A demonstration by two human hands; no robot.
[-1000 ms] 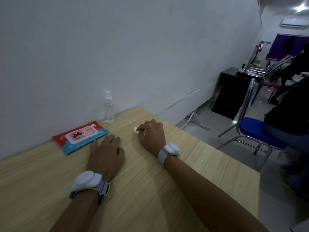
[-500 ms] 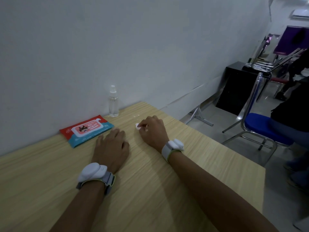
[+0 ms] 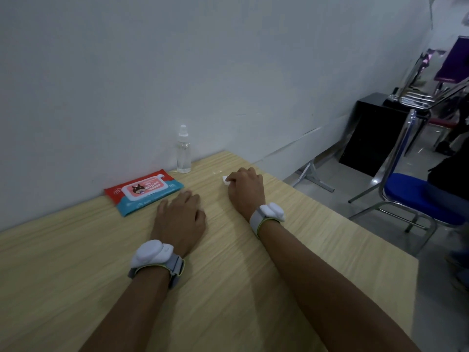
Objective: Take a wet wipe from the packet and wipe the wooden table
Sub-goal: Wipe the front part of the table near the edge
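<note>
The right hand (image 3: 245,190) grips a wadded wet wipe (image 3: 225,179) against the wooden desk (image 3: 317,240), while the left hand (image 3: 179,219) lies flat, holding nothing, beside the wipes packet (image 3: 143,190).

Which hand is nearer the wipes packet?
Left. The left hand rests flat on the table just beside the packet; the right hand is farther off, holding a wipe.

Layout on worktop (image 3: 228,288), against wall.
Packet (image 3: 143,191) lay at the back left; bottle (image 3: 183,151) stood just right of it. Left hand (image 3: 179,221) rested flat before the packet; right hand (image 3: 246,191), right of it, held wipe (image 3: 225,179) on the worktop. Chair (image 3: 416,194) stood off to the right.
</note>
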